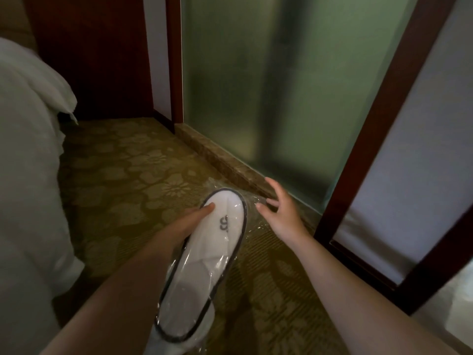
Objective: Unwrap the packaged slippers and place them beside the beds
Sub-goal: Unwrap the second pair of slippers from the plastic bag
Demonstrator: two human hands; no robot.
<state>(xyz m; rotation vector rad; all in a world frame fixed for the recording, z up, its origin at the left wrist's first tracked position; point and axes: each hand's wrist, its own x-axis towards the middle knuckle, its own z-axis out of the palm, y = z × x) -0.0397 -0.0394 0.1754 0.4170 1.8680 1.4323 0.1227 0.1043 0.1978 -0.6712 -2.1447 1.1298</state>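
Head view showed a frosted glass panel (281, 85) rising beyond the right fingers, a white bed (28, 162) well off to the left of the left fingers, and patterned carpet (122, 175) below both. White slippers (204, 257) with dark trim, inside their clear plastic wrap (252, 201), lay slantwise in the left hand (184, 224), whose thumb pressed on the toe while its other fingers were hidden beneath. Right hand (282, 213) hovered just right of the toe with fingers spread and loosely bent, its fingertips (258, 206) at the wrap's loose edge, though contact could not be told.
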